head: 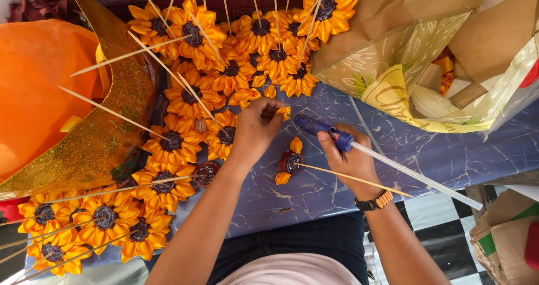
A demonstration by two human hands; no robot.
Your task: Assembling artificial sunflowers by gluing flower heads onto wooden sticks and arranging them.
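Note:
My left hand pinches a small yellow fabric petal between thumb and fingers. My right hand grips a blue glue gun, its nozzle pointing left at the petal, a clear glue stick trailing out to the right. The same hand also holds the thin wooden stick of a partly made flower with a dark round centre and two yellow petals, lying on the blue marbled table.
Many finished orange-yellow fabric sunflowers on wooden sticks lie heaped at the left and top. A gold glittery sheet and orange cloth are at the left. Open paper bags stand top right. A cardboard box sits on the checkered floor.

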